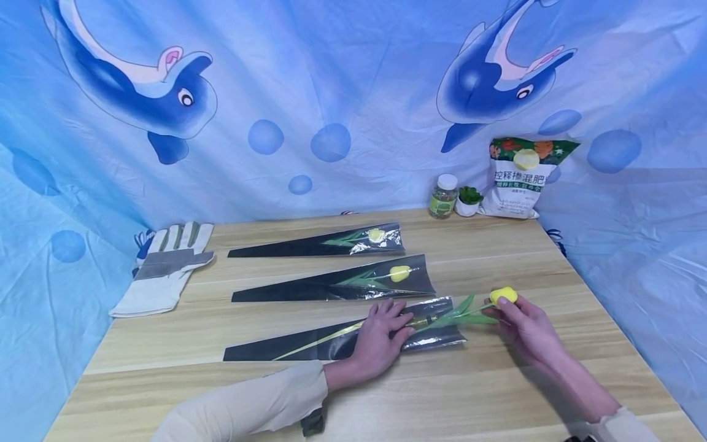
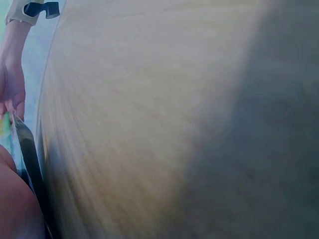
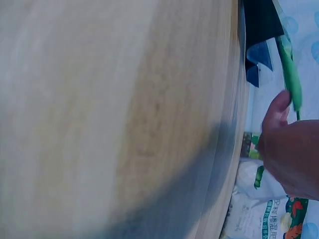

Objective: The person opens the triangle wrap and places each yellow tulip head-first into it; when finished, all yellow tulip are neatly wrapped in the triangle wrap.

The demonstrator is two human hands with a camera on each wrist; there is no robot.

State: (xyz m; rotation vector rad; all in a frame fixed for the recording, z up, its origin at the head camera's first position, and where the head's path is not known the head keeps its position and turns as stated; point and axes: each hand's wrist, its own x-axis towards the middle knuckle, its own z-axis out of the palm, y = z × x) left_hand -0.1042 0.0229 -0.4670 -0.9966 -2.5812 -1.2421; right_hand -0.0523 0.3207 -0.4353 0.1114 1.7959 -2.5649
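The nearest black-and-clear flower sleeve lies on the table, with a thin yellowish line running along it. My left hand rests on its middle, fingers spread over the film. Beyond the wide end, my right hand pinches a yellow tulip just by its bloom. The tulip's green leaves lie at the sleeve's mouth, and its lower stem reaches into the sleeve toward my left fingers. In the right wrist view, a green leaf passes beside my thumb.
Two sleeves, a middle one and a far one, each hold a yellow tulip. Work gloves lie at left. A lidded jar, a small potted plant and a fertilizer bag stand at back right.
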